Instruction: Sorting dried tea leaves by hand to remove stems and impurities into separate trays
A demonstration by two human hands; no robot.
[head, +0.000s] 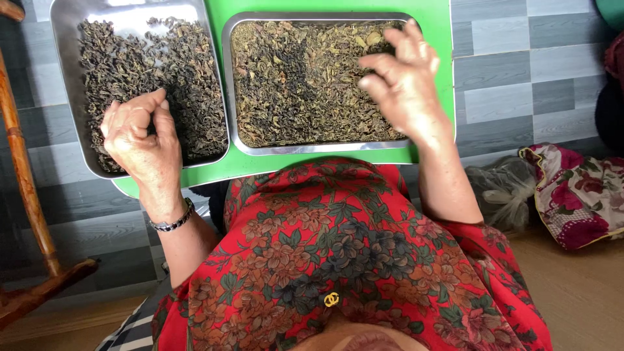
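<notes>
Two metal trays sit on a green table (434,19). The left tray (65,78) holds dark dried leaves (169,71); the right tray (227,91) holds greener dried leaves (292,78). My left hand (140,140) hovers over the near corner of the left tray, fingers curled and pinched together; whether it holds leaves I cannot tell. My right hand (403,78) is over the right side of the right tray, fingers loosely bent and apart above the leaves. A metal bracelet (172,223) circles my left wrist.
A wooden post and foot (26,188) stand at the left on the grey tiled floor (513,78). A floral cloth (578,195) and a clear plastic bag (504,192) lie at the right. My red floral shirt (338,260) fills the foreground.
</notes>
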